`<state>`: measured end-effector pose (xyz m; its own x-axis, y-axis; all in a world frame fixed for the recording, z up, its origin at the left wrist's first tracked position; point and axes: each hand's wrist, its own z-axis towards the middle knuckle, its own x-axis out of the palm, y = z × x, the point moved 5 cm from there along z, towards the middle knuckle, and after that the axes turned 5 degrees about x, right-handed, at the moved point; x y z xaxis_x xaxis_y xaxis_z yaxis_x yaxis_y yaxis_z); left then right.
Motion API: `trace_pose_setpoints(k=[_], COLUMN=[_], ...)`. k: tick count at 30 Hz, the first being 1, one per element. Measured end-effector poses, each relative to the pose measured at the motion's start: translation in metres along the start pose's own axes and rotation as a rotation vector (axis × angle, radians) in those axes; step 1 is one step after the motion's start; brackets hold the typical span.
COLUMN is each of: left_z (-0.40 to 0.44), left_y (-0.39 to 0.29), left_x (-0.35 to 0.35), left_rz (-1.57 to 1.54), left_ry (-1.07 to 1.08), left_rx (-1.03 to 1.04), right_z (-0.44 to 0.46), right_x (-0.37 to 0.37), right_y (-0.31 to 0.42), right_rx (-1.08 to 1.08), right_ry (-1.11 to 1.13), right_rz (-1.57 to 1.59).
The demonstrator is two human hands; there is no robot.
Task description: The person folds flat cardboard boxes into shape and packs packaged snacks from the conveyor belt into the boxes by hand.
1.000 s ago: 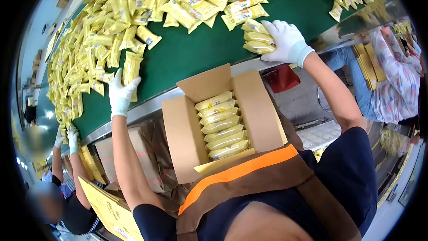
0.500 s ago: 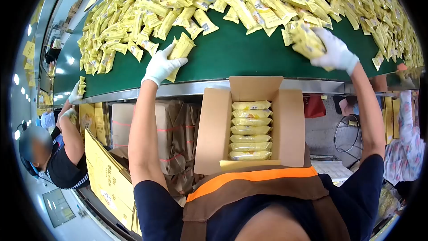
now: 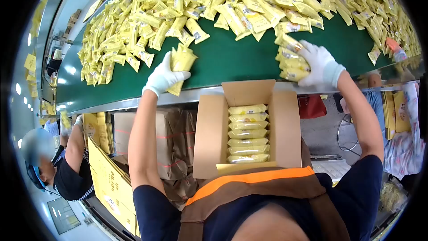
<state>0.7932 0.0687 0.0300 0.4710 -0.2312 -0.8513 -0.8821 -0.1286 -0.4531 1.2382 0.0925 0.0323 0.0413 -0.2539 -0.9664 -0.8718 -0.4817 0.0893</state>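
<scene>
My left hand (image 3: 166,76), in a white glove, is closed around yellow snack packets (image 3: 182,62) above the near side of the green belt (image 3: 232,62); how many it holds I cannot tell. On the right, my gloved right hand (image 3: 320,64) grips a stack of several yellow packets (image 3: 292,60), fingers wrapped round their right ends. Between my forearms, against my apron, stands an open cardboard box (image 3: 285,129) with its flaps up. Inside it, a row of several yellow packets (image 3: 248,134) lies one behind another.
A large heap of yellow packets (image 3: 249,6) covers the far side of the belt. Brown wrapped bundles (image 3: 147,129) and flat yellow cartons (image 3: 109,183) stand at left. A co-worker (image 3: 73,169) is at left; another person's sleeve (image 3: 403,156) shows at right. A metal edge (image 3: 187,96) borders the belt.
My right hand has come left and nearer with its packets, which now show as a neat stack. My left hand has shifted slightly nearer, still holding packets. The view has turned a little.
</scene>
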Motion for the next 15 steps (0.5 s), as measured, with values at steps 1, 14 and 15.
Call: trace_pose_setpoints(k=[1,14,15], left_z=[0.002,0.029,0.013], left_y=[-0.016,-0.02,-0.018], left_x=[0.001,0.015,0.015], left_rz=[-0.056,0.027,0.089], left_ry=[-0.027,0.044,0.105], left_rx=[0.078,0.2,0.24], right_z=[-0.005,-0.015,-0.015], right_x=[-0.002,0.011,0.009], right_y=[0.002,0.005,0.005], right_rx=[0.012,0.047,0.038], right_ry=[0.014,-0.128,-0.14], right_rz=[0.026,0.189,0.179])
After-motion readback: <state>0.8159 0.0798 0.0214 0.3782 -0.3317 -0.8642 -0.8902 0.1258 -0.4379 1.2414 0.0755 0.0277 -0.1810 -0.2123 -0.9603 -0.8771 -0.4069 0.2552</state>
